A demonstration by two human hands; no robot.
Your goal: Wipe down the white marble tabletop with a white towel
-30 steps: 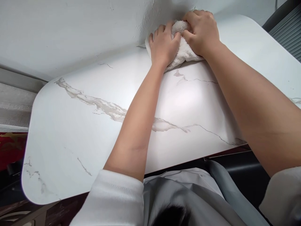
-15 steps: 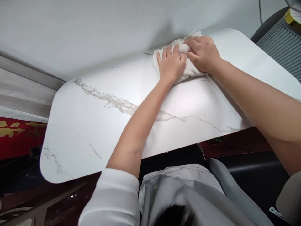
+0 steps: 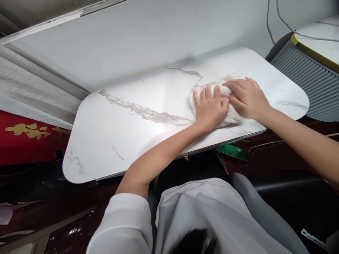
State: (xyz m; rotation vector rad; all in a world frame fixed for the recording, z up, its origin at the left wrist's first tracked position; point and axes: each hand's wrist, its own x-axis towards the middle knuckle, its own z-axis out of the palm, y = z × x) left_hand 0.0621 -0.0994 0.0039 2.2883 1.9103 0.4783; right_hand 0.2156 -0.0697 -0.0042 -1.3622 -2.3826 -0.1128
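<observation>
A white, fluffy cloth (image 3: 233, 114) lies bunched on the white marble-patterned tabletop (image 3: 106, 137), right of its middle. My left hand (image 3: 212, 107) presses down on the cloth's left part, fingers bent over it and somewhat apart. On the cloth's right side, my right hand (image 3: 250, 97) grips it with curled fingers. Both hands are close together, the left thumb near the right fingertips. Their palms and the cloth beneath them are hidden.
A pale wall (image 3: 119, 42) runs along the table's far edge. To the right stands a grey ribbed cabinet (image 3: 307, 77) with a yellow-edged top. A curtain (image 3: 34, 81) and a red cloth with gold figures (image 3: 29, 148) hang at left. Something green (image 3: 233, 151) sits below the near edge.
Both hands have drawn the cloth from the table's far edge toward the near side and somewhat right. The view has shifted too, showing more of the right-hand cabinet.
</observation>
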